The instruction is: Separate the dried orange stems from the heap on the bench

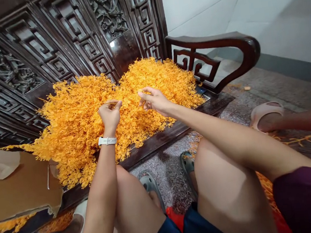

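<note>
A big heap of orange artificial flower sprigs lies on the seat of a dark carved wooden bench. Above its middle, my left hand, with a white watch on the wrist, is closed in a pinch. A thin orange stem shows between its thumb and fingers. To the right, my right hand pinches with thumb and forefinger at a small orange piece, its other fingers curled loosely. The two hands are apart, and the stem's course between them blends into the heap.
The carved bench back rises behind the heap, and a curved armrest stands at right. Cardboard lies at left. Other people's feet in pale shoes are at both sides. Orange scraps litter the speckled floor.
</note>
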Available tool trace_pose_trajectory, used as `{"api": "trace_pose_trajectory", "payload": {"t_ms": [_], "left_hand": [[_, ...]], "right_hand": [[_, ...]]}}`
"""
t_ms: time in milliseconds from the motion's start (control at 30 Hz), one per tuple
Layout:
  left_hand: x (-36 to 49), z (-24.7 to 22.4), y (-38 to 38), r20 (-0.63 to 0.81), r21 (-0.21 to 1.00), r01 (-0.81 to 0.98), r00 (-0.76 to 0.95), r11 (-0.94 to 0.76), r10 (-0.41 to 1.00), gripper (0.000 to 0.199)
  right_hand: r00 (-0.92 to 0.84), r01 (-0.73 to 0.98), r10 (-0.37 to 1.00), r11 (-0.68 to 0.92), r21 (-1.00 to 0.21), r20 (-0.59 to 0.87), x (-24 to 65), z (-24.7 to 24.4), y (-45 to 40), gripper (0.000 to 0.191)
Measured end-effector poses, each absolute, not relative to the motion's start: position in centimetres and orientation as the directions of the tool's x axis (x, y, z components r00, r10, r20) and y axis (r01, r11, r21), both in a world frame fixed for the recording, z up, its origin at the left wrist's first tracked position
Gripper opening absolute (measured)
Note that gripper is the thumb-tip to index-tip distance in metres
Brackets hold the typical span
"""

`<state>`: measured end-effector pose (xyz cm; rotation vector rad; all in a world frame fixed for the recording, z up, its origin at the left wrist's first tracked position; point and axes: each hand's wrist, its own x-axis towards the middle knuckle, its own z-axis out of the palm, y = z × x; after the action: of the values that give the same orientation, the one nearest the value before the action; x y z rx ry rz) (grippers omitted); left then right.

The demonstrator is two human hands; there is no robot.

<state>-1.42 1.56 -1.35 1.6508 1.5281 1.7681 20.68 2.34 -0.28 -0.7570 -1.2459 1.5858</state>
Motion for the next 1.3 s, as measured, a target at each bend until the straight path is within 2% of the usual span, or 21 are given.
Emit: {"api": "trace_pose_trajectory", "payload": {"t_ms": [167,233,267,300,367,433,467,500,567,600,633,767,800,867,900,933,1000,1067,1133,1200,1300], "left_hand": [[-1.5,-1.3,1.5,0.515,0.850,0.313,-0.319,-0.424,0.796,0.017],[-1.3,-1.1,1.8,0.483,0.874,0.263,-0.368,-0.409,0.795,0.013],[-1.1,-1.1,1.9,0.462,0.886,0.239,-0.393,-0.396,0.795,0.011],[-0.8,-1.0,2.0,0.443,0.896,0.226,-0.407,-0.382,0.798,0.009],[0.2,-1.0,2.0,0.433,0.900,0.239,-0.397,-0.364,0.809,0.007],[1.1,-1.2,2.0,0.445,0.891,0.265,-0.352,-0.368,0.823,0.005],[1.5,-1.3,2.1,0.446,0.889,0.270,-0.340,-0.369,0.828,0.004],[1.7,-1.5,2.3,0.444,0.890,0.275,-0.347,-0.363,0.826,0.004],[1.5,-1.9,3.2,0.418,0.906,0.257,-0.426,-0.336,0.803,0.004],[1.1,-2.0,3.7,0.399,0.916,0.241,-0.482,-0.320,0.780,0.006],[0.5,-2.1,4.3,0.379,0.925,0.214,-0.533,-0.313,0.756,0.007],[-1.9,-1.8,5.6,0.359,0.921,0.111,-0.610,-0.372,0.706,0.011],[-2.3,-1.7,5.6,0.360,0.917,0.097,-0.618,-0.387,0.698,0.012],[-2.5,-1.6,5.4,0.349,0.916,0.071,-0.630,-0.395,0.694,0.014],[-2.5,-1.5,5.2,0.333,0.919,0.053,-0.631,-0.390,0.700,0.015],[-2.4,-1.5,5.1,0.316,0.923,0.032,-0.631,-0.383,0.709,0.016],[-2.1,-1.5,4.9,0.285,0.930,0.002,-0.635,-0.367,0.718,0.020],[-1.9,-1.5,4.9,0.274,0.938,0.014,-0.641,-0.346,0.717,0.024],[-1.7,-1.4,4.9,0.285,0.944,0.053,-0.627,-0.325,0.725,0.029],[-1.4,-1.4,4.7,0.313,0.940,0.083,-0.593,-0.330,0.742,0.030],[-0.5,-1.5,4.3,0.378,0.921,0.122,-0.507,-0.370,0.775,0.026]], "right_hand": [[-0.216,-0.302,0.963,0.088,-0.949,0.158,21.2,1.6,1.9,0.022],[-0.274,-0.180,0.919,0.240,-0.954,0.283,21.1,2.5,0.7,0.019],[-0.350,-0.077,0.857,0.375,-0.924,0.377,20.9,3.0,-0.2,0.016],[-0.457,0.038,0.760,0.536,-0.844,0.462,20.7,3.5,-1.1,0.014],[-0.699,0.224,0.513,0.819,-0.529,0.498,20.2,4.6,-3.1,0.017],[-0.845,0.316,0.375,0.925,-0.211,0.381,19.8,5.7,-5.1,0.023],[-0.875,0.336,0.365,0.931,-0.143,0.318,19.7,6.2,-6.2,0.025],[-0.895,0.325,0.361,0.930,-0.174,0.260,19.6,6.6,-7.4,0.026],[-0.938,0.214,0.305,0.883,-0.418,0.165,19.6,6.9,-10.3,0.026],[-0.961,0.126,0.243,0.813,-0.568,0.135,19.6,6.8,-11.9,0.028],[-0.977,0.052,0.177,0.747,-0.663,0.123,19.5,6.6,-13.4,0.028],[-0.995,-0.082,-0.003,0.574,-0.815,0.099,19.3,5.7,-15.0,0.016],[-0.992,-0.118,-0.015,0.483,-0.868,0.126,19.4,5.7,-13.9,0.015],[-0.961,-0.229,0.117,0.176,-0.957,0.251,19.6,6.0,-9.9,0.027],[-0.860,-0.370,0.393,-0.040,-0.928,0.326,19.8,6.2,-7.4,0.034],[-0.700,-0.505,0.653,-0.169,-0.847,0.287,20.1,6.3,-5.0,0.042],[-0.467,-0.617,0.881,-0.268,-0.740,0.070,20.7,6.1,-0.5,0.049],[-0.342,-0.620,0.932,-0.323,-0.715,-0.124,21.5,5.2,2.5,0.041],[-0.289,-0.576,0.929,-0.362,-0.733,-0.232,22.1,3.9,4.2,0.029],[-0.276,-0.501,0.930,-0.353,-0.790,-0.241,22.5,2.7,4.8,0.023],[-0.280,-0.339,0.952,-0.221,-0.914,-0.127,22.4,1.7,5.0,0.031]]}}
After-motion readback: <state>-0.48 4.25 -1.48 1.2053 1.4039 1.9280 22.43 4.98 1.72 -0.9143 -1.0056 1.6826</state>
